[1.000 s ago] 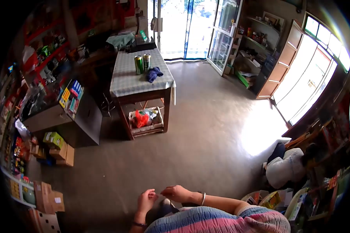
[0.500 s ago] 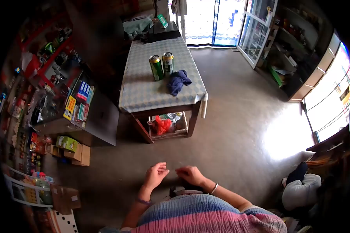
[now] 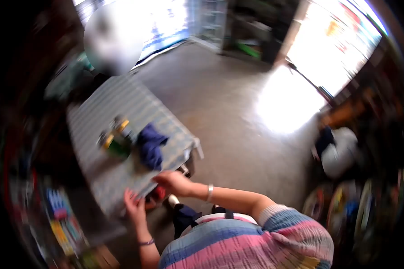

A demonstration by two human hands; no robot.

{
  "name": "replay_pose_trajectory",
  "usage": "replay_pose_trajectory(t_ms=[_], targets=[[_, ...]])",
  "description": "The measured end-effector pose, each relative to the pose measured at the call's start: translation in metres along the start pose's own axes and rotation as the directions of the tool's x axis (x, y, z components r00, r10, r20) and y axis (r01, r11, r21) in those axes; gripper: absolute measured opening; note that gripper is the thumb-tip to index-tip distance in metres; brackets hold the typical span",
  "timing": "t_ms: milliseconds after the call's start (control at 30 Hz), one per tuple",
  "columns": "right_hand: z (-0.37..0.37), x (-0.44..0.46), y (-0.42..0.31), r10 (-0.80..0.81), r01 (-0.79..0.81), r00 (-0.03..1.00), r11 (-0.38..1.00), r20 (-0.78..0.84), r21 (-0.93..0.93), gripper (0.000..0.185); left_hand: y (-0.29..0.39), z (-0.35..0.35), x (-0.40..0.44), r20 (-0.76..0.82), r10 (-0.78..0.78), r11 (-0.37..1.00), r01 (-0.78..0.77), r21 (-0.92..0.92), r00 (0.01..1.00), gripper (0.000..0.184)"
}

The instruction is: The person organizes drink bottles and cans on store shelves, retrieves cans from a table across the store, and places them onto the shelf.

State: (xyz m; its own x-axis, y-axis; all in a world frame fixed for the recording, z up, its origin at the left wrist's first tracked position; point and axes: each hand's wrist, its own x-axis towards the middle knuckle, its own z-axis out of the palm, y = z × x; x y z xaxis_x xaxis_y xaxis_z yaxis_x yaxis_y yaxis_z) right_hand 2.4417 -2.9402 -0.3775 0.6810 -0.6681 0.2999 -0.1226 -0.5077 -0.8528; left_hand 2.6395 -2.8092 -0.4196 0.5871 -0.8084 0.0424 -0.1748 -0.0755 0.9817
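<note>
My left hand [image 3: 134, 206] is at the near edge of the table, fingers apart, with nothing seen in it. My right hand [image 3: 173, 183] reaches to the table's near right corner, just below a crumpled dark blue cloth [image 3: 151, 145]. Its fingers look loosely stretched out, though motion blurs them, and a gap shows between them and the cloth. Left of the cloth stand a green drink can [image 3: 116, 147] and a second can [image 3: 122, 125], both with yellow near the top. They rest on a checked tablecloth [image 3: 94, 107].
A blurred round patch [image 3: 113, 40] covers the table's far end. Colourful boxes [image 3: 60, 215] lie on a counter at lower left. To the right, a white bundle [image 3: 341, 152] lies by the wall near the bright doorway. Grey floor [image 3: 211, 98] runs beside the table.
My view has turned right and come closer to the table. Both hands have moved from above the floor to the table's near edge. The cans and cloth stay on the tablecloth.
</note>
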Motion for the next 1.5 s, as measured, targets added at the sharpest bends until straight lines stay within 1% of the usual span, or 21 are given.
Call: replay_pose_trajectory(t_ms=[33,67,100,133,167,200,267,300,367,467,500,533,667,767,800,933,1100,1300,1333,1367,1500], targets=[[0.014,0.019,-0.011,0.116,-0.121,0.991,0.989,0.069,0.082,0.039,-0.02,-0.026,0.03,0.039,0.003,0.999,-0.002,-0.032,0.999,0.08],[0.024,0.035,-0.016,0.146,-0.166,0.983,0.966,0.11,0.198,0.044,-0.024,-0.036,0.053,0.038,-0.016,0.999,0.017,-0.038,0.999,0.082],[0.043,0.052,-0.01,0.087,-0.09,0.996,0.989,0.034,0.119,0.046,-0.022,-0.04,0.075,0.048,0.018,1.0,-0.017,-0.025,0.999,0.085],[0.056,0.054,-0.012,-0.041,0.037,0.996,0.998,0.075,0.05,0.048,0.001,-0.04,0.055,-0.019,-0.008,0.999,0.008,0.036,1.0,0.088],[0.07,0.069,-0.012,-0.002,0.001,0.999,0.999,0.033,0.034,0.051,-0.008,-0.048,0.079,0.039,0.021,0.998,-0.023,0.057,0.999,0.089],[0.082,0.083,-0.017,0.026,-0.026,1.0,0.999,0.002,0.025,0.055,-0.009,-0.051,0.099,0.027,-0.04,0.999,0.04,0.003,0.999,0.082],[0.099,0.102,-0.023,-0.005,0.011,0.99,0.999,-0.142,0.038,0.062,0.02,-0.05,0.125,0.255,-0.122,0.939,0.194,-0.284,0.959,0.073],[0.104,0.111,-0.025,0.029,-0.019,0.987,0.998,-0.156,0.067,0.068,0.049,-0.044,0.129,0.251,-0.289,0.841,0.37,-0.395,0.924,0.066],[0.118,0.124,-0.023,0.051,-0.049,0.977,0.999,-0.209,0.014,0.066,0.044,-0.047,0.151,0.34,-0.282,0.844,0.4,-0.358,0.897,0.062],[0.135,0.133,-0.022,0.078,-0.099,0.952,0.993,-0.295,-0.057,0.062,0.028,-0.055,0.176,0.467,-0.225,0.888,0.377,-0.263,0.855,0.057],[0.135,0.136,-0.026,0.122,-0.145,0.947,0.988,-0.296,-0.056,0.061,0.022,-0.058,0.184,0.503,-0.212,0.902,0.366,-0.23,0.838,0.056],[0.134,0.139,-0.034,0.163,-0.19,0.94,0.98,-0.301,-0.063,0.06,0.016,-0.061,0.189,0.537,-0.201,0.915,0.353,-0.197,0.82,0.054],[0.141,0.142,-0.038,0.218,-0.254,0.917,0.965,-0.334,-0.068,0.062,-0.01,-0.07,0.207,0.649,-0.164,0.964,0.261,-0.054,0.742,0.048],[0.147,0.141,-0.04,0.214,-0.254,0.914,0.964,-0.344,-0.076,0.068,-0.028,-0.076,0.214,0.713,-0.161,0.98,0.196,0.035,0.682,0.044],[0.15,0.138,-0.044,0.218,-0.258,0.914,0.963,-0.341,-0.074,0.069,-0.029,-0.081,0.211,0.723,-0.165,0.978,0.206,0.032,0.671,0.044],[0.157,0.115,-0.063,0.216,-0.252,0.923,0.965,-0.32,-0.075,0.076,-0.028,-0.101,0.179,0.731,-0.211,0.925,0.375,-0.066,0.649,0.046],[0.151,0.072,-0.089,0.239,-0.268,0.922,0.962,-0.304,-0.056,0.082,-0.014,-0.088,0.132,0.784,-0.21,0.856,0.497,-0.142,0.585,0.049],[0.122,-0.009,-0.118,0.216,-0.236,0.817,0.971,-0.535,0.032,0.078,0.01,-0.041,0.057,0.884,-0.151,0.809,0.569,-0.146,0.441,0.053],[0.112,-0.028,-0.126,0.219,-0.238,0.792,0.97,-0.57,0.042,0.078,0.015,-0.032,0.04,0.904,-0.133,0.807,0.574,-0.139,0.406,0.053],[0.101,-0.05,-0.134,0.159,-0.201,0.76,0.98,-0.63,0.004,0.07,0.02,-0.021,0.021,0.922,-0.122,0.802,0.584,-0.126,0.367,0.054],[0.074,-0.156,-0.151,0.104,-0.181,0.607,0.984,-0.788,-0.01,0.073,0.037,0.03,-0.07,0.98,-0.072,0.805,0.591,-0.051,0.184,0.056]])
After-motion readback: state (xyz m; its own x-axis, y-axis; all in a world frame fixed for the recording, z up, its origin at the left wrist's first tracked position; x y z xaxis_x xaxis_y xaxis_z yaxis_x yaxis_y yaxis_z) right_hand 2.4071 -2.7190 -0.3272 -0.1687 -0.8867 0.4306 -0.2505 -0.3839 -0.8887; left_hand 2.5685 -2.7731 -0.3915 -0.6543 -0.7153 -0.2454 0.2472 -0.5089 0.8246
